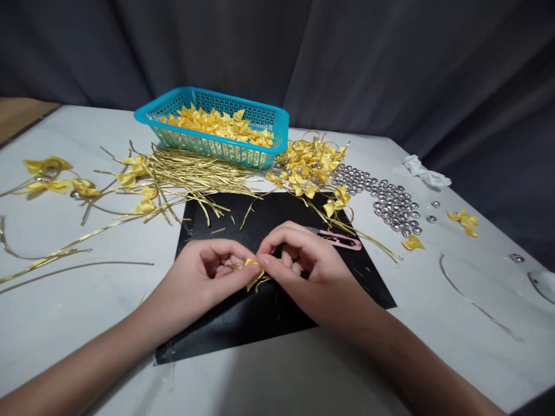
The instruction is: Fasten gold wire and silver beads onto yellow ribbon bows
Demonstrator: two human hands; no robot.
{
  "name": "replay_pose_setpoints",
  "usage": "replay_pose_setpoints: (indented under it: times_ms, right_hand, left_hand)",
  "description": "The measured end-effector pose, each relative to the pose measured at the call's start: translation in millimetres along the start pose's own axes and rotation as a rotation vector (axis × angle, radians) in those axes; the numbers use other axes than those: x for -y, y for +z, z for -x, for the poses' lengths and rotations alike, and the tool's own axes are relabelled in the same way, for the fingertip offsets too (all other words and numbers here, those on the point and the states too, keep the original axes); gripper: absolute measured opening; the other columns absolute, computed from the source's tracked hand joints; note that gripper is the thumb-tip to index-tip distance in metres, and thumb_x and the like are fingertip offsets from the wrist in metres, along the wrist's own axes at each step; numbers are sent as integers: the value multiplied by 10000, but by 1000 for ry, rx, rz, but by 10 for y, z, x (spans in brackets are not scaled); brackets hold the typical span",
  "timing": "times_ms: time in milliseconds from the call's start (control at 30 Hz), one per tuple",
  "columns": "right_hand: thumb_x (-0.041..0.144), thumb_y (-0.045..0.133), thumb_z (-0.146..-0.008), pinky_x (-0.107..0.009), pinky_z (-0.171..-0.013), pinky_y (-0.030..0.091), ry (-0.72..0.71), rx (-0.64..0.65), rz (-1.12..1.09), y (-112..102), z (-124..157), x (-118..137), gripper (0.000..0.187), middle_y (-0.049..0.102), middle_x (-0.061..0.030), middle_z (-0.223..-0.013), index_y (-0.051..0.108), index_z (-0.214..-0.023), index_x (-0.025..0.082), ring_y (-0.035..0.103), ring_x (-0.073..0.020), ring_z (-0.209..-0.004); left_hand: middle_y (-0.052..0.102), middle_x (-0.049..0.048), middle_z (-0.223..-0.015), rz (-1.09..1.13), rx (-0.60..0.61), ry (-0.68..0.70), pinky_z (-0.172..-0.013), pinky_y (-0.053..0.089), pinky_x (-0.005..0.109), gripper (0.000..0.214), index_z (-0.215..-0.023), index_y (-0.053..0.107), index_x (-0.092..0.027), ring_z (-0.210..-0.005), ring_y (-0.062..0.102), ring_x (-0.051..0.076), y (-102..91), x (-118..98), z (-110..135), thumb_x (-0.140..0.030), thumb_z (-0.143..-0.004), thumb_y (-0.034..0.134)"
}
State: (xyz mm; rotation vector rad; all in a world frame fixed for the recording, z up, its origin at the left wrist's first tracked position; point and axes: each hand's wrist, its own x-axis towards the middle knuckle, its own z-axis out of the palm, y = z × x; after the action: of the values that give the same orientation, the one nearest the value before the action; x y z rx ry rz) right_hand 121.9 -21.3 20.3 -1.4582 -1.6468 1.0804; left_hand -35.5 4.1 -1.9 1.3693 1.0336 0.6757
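Above a black mat, my left hand and my right hand meet with their fingertips almost touching. Both pinch a small yellow ribbon bow between thumb and forefinger. Gold cord ends poke out beside the bow, and the fingers partly cover it. Just beyond my right hand lies a pair of small scissors or snips with a pink handle, its blade partly hidden. Loose gold cord trimmings lie on the mat.
A blue basket of yellow bows stands at the back. Gold cords lie before it. To the right are a pile of corded bows, silver bells or beads and a crumpled white tissue. More bows lie left.
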Motion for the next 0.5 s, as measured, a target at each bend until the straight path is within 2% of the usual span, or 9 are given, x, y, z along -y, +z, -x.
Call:
replay_pose_setpoints:
  times_ms: [67, 133, 233, 333, 500]
  right_hand:
    - [147, 544, -770, -160, -436, 301, 18, -4, -15, -14, -2, 0, 42, 504, 23, -770, 584, -759, 152, 346, -19, -473]
    - [220, 584, -752, -158, -409, 287, 65, -34, -24, -27, -3, -1, 96, 505, 31, -764, 558, -826, 165, 334, -15, -445]
    - [288, 657, -684, -159, -385, 244, 99, -46, 77, -44, -6, -9, 187, 465, 54, -652, 522, -732, 169, 304, -20, -430]
    - [292, 673, -652, -166, -385, 231, 123, -58, 173, -55, -18, -22, 187, 419, 67, -545, 536, -681, 169, 296, -34, -424]
    - [291, 651, -654, -175, -365, 227, 280, -13, 171, -39, -37, -26, 158, 401, 73, -434, 556, -625, 168, 305, -42, -375]
  left_hand:
    - [605, 3, -580, -27, -11, -8, -472, 387, 162, 156, -630, 659, -153, -518, 501, 95, -1, 6, -5, -300, -680, 654]
    - [616, 12, -609, -39, -34, -20, -487, 393, 169, 173, -657, 662, -154, -542, 512, 104, -7, 14, -12, -325, -682, 654]
    - [618, 18, -622, -13, -61, -43, -498, 391, 171, 189, -675, 658, -151, -557, 513, 107, -19, 17, -20, -340, -681, 657]
    - [586, -3, -583, 23, -70, -62, -472, 363, 155, 169, -678, 651, -149, -515, 476, 83, -24, 5, -22, -317, -683, 665]
    - [524, -34, -509, 32, -90, -55, -382, 269, 147, 154, -656, 630, -146, -424, 377, 53, -13, -17, -30, -295, -677, 665]
